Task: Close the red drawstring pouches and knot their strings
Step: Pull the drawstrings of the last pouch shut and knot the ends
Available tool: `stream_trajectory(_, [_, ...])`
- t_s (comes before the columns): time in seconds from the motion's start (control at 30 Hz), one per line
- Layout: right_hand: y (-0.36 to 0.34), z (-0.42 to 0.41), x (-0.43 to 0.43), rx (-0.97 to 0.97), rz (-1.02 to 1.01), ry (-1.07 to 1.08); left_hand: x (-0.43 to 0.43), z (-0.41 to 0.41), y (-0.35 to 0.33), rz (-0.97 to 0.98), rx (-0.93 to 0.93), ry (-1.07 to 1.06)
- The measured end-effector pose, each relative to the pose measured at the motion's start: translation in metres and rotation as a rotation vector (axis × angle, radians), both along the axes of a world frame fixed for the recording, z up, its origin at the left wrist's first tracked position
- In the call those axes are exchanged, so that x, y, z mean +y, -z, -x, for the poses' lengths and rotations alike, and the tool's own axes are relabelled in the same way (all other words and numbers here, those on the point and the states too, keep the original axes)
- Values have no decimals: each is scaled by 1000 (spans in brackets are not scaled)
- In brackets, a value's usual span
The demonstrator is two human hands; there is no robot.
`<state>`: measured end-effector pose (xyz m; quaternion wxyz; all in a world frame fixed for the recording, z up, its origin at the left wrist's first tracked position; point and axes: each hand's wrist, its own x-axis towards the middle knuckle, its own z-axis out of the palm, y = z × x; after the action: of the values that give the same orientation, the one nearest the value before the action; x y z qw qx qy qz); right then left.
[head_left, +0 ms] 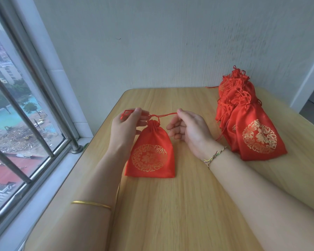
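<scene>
The red pouch (150, 153) lies flat on the table (170, 205) between both hands, its top bunched tight. L hand (127, 125) pinches one end of the string (166, 114) & R hand (188, 127) pinches the other. The hands are apart, one each side, prob. so the pull shuts the top, ready for a knot. A pile of pouches (243, 115) sits near, back R. The table is pale wood. Window (16, 124) w/ bars on the L, plain wall (152, 42) behind.

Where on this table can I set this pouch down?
Bare wood lies between the pouch and the near table edge, and on the far strip between its string and the wall. The pile of pouches crowds the right side.
</scene>
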<state>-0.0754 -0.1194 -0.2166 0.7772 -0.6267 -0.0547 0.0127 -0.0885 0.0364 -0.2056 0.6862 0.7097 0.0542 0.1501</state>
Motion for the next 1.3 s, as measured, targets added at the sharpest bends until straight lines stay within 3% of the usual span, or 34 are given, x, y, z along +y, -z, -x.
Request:
stream_trajectory(0.63, [-1, 3, 5, 42, -27, 166, 6, -7, 5, -78, 50, -251])
stream_trajectory(0.8, [-1, 0, 7, 83, -75, 234, 7, -8, 4, 125, 131, -224])
stream_trajectory(1.0, [-3, 2, 6, 78, -30, 239, 12, -9, -1, 517, -42, 128])
stream_trajectory(1.3, [0, 3, 6, 7, -116, 165, 0, -1, 5, -4, 76, 299])
